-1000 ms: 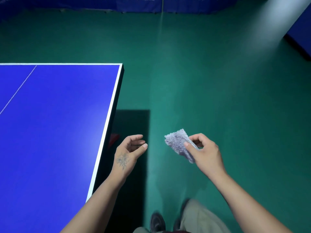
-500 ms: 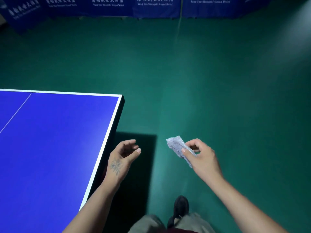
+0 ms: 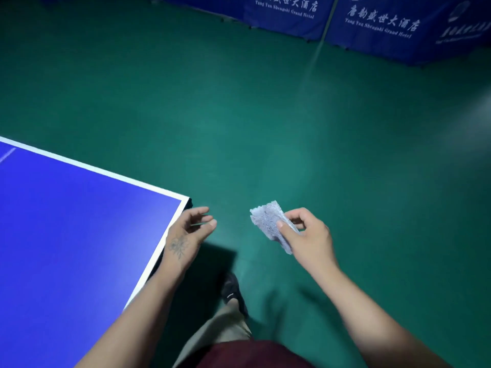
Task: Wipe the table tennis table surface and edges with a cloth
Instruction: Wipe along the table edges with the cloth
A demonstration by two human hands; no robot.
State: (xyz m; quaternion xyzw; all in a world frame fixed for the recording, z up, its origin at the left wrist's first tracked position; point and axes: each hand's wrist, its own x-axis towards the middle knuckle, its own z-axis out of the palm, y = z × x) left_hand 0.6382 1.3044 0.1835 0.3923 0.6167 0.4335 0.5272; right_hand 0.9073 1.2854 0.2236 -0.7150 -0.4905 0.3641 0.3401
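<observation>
Blue barriers (image 3: 372,19) edge green floor (image 3: 292,115) beyond table (image 3: 66,221).

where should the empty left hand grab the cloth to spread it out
Best guess: the free upper corner of the cloth, approached from the left. The right hand pinches its right side, while that corner sticks out uncovered toward the left hand.

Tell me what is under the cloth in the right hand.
The cloth is pinched in the right hand, held in the air clear of the table. Beneath it is only green floor. The cloth's underside is hidden.
</observation>
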